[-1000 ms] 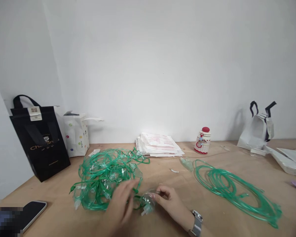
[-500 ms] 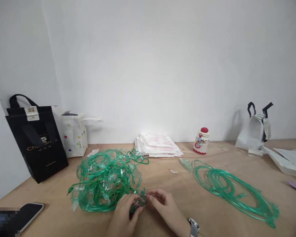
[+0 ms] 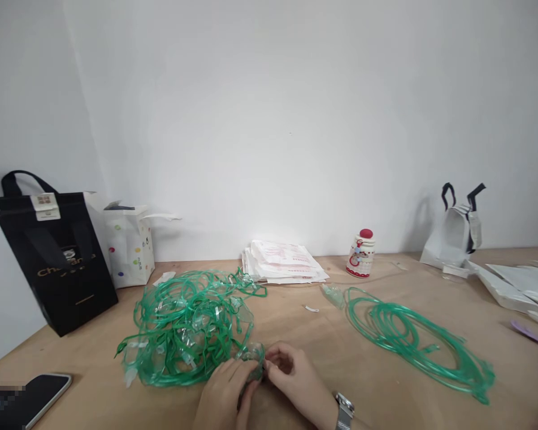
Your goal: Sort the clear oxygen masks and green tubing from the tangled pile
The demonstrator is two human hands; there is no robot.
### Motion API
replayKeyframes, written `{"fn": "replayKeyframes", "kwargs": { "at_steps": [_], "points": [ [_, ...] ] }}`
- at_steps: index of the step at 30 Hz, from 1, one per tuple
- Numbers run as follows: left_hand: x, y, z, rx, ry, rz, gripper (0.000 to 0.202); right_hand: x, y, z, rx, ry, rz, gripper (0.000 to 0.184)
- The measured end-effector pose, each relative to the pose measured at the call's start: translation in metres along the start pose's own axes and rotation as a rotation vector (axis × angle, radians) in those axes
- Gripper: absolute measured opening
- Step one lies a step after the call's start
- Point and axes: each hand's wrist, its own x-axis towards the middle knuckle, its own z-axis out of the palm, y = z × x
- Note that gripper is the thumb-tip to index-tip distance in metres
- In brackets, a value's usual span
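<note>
At the table's near side, my left hand (image 3: 226, 388) is closed around a clear green oxygen mask (image 3: 254, 352). My right hand (image 3: 298, 379), with a watch on its wrist, pinches at the mask's right edge; its fingertips partly hide the small part they grip. Just left of and beyond my hands lies a tangled pile of green oxygen masks with tubing and straps (image 3: 179, 334). To the right, a loose coil of green tubing (image 3: 412, 340) rests on the tabletop, with a small clear green piece (image 3: 334, 295) at its far end.
Along the wall stand a black bag (image 3: 67, 263), a dotted white bag (image 3: 130, 248), a stack of printed wrappers (image 3: 287, 263), a red-capped bottle (image 3: 361, 255) and a white bag (image 3: 448, 239). A phone (image 3: 40, 400) lies front left. White packaging (image 3: 511, 292) covers the right side.
The view has turned slightly right, so everything sits further left. Between my hands, the mask has tilted and more of its clear dome shows. Both hands keep their hold.
</note>
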Motion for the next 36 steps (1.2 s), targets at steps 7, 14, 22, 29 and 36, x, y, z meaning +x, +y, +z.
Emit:
{"fn": "replayKeyframes", "kwargs": {
  "at_steps": [7, 14, 22, 29, 36],
  "points": [
    [0.000, 0.005, 0.002, 0.021, -0.013, -0.008, 0.023, -0.005, -0.008, 0.001, 0.029, -0.103, -0.064, 0.031],
    [0.002, 0.007, 0.001, -0.009, -0.041, -0.005, 0.025, -0.009, -0.011, 0.002, -0.114, -0.052, -0.067, 0.035],
    [-0.001, 0.007, 0.008, -0.058, 0.037, -0.028, 0.025, -0.011, -0.008, 0.004, -0.145, -0.034, -0.078, 0.040],
    [0.001, 0.001, 0.000, -0.258, -0.035, -0.133, 0.023, -0.003, 0.000, -0.008, 0.010, -0.165, -0.144, 0.038],
    [0.000, 0.003, 0.007, -0.155, 0.004, -0.140, 0.034, -0.005, -0.003, -0.006, -0.184, -0.099, -0.160, 0.036]
  ]
}}
